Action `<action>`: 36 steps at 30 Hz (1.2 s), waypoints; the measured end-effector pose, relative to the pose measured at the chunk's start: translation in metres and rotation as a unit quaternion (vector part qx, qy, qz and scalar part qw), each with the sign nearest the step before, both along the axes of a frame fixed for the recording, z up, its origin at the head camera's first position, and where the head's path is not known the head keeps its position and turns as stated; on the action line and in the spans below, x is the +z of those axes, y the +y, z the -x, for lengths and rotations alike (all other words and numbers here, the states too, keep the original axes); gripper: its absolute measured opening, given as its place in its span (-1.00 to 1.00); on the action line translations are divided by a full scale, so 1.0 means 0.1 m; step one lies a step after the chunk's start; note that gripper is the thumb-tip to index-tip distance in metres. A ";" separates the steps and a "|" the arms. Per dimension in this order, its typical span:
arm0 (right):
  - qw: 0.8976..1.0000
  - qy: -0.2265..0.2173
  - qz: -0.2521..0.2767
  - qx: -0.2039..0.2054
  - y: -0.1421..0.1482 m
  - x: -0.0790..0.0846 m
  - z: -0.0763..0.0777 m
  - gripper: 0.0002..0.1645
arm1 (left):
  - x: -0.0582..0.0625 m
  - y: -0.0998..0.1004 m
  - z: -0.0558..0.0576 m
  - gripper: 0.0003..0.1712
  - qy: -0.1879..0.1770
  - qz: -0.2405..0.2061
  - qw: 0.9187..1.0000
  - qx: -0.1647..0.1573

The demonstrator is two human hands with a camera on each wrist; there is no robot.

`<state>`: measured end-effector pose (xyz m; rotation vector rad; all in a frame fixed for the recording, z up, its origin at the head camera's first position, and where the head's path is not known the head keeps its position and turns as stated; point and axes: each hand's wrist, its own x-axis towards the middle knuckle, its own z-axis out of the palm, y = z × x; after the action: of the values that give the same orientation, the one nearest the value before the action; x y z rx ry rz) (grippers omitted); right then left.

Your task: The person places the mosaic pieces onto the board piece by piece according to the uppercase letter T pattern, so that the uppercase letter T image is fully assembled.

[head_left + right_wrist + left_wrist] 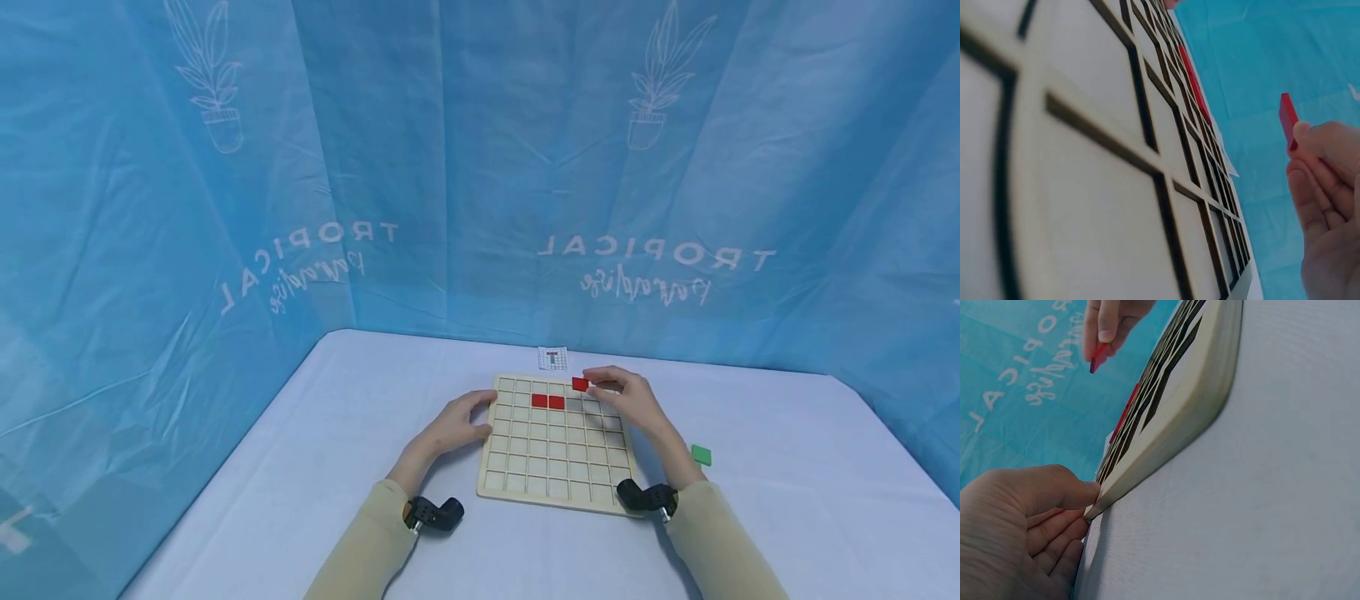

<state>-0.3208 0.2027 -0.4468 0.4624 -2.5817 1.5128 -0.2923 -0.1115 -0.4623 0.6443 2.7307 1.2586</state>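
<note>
A wooden grid board lies on the table, with two red square tiles side by side in cells near its far edge. My left hand holds the board's left edge, thumb and fingers touching it; in the left wrist view the thumb meets the rim. Over the far right part of the board, my right hand pinches another red tile between thumb and fingers. That tile is raised clear of the board in the right wrist view.
Beyond the board's far edge lies a small paper card with a printed grid pattern. A green tile is on the white tablecloth, right of my right forearm. Blue curtains hang behind and at the left.
</note>
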 end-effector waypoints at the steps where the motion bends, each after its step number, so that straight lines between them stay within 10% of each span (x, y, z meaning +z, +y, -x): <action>1: 1.000 -0.002 0.001 0.000 0.00 -0.01 0.00 -0.61 | 0.00 0.00 0.00 -0.31 0.000 0.000 1.000 0.001; 36: 0.996 0.032 -0.072 0.038 -0.02 -0.28 0.00 -0.65 | 0.01 -0.01 0.00 -0.30 0.003 0.002 1.000 0.000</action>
<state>-0.3204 0.2004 -0.4747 0.6195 -2.6613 1.3158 -0.2921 -0.1122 -0.4615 0.6489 2.7372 1.2525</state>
